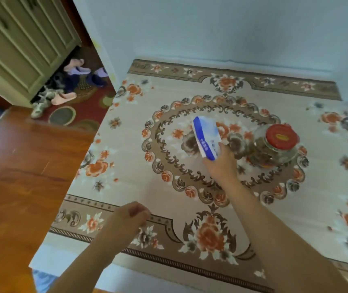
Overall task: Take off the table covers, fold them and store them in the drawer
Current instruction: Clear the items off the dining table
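Note:
A beige table cover with orange flowers and a brown oval wreath lies spread flat over the table. My right hand grips a blue and white tissue pack by its near end, tilted just above the cover's middle. Over the cover's front left border hovers my left hand, fingers curled and holding nothing. A lighter under-layer shows along the table's front edge.
A glass jar with a red lid stands on the cover right of the pack. The wall backs the table. Left is wooden floor, a red rug with shoes and a green cabinet.

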